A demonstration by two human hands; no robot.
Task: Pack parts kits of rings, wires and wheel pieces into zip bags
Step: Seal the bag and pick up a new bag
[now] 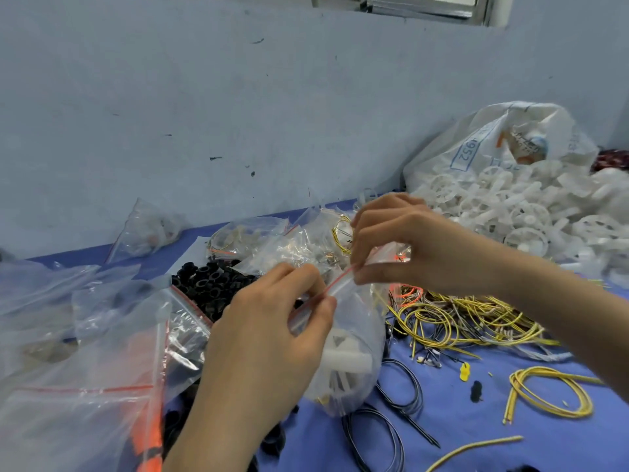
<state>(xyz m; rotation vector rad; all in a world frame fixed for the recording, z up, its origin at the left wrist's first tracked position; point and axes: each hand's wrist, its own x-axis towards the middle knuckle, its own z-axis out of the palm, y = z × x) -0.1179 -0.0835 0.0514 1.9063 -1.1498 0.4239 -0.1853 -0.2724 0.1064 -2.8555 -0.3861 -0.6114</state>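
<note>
Head view: left hand [272,321] and right hand [408,247] each pinch the zip bag [360,321] seal.

This looks like a small packing workshop, perhaps a back room. A blue-covered table [442,420] is strewn with bulk stock. A sack [493,137] spills white plastic wheels [531,212] beyond the right hand [418,247], and loose wires [469,318] lie under its wrist. Black rings [211,281] and zip bags [68,352] sit beside the left hand [272,335]. A scuffed bare wall [238,114] rises behind.
</note>
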